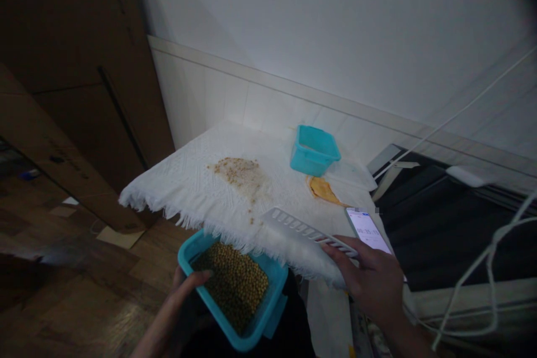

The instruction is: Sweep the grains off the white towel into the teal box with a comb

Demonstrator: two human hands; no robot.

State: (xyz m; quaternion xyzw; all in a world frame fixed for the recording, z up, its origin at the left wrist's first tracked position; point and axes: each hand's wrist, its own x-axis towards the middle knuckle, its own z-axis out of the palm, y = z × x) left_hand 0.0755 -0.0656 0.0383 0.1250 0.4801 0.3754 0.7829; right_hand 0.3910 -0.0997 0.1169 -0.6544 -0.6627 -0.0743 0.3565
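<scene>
My left hand grips the near-left rim of a teal tub full of small tan beans, held just under the fringed front edge of a white cloth. My right hand is closed on the handle of a white slotted scraper whose blade lies flat on the cloth near the edge. A thin scatter of beans and crumbs remains on the cloth. A lit phone lies beside my right hand.
An empty teal tub stands at the back of the cloth, with an orange stain in front of it. White cables hang at the right over a dark unit. Brown cardboard leans at the left above wooden floor.
</scene>
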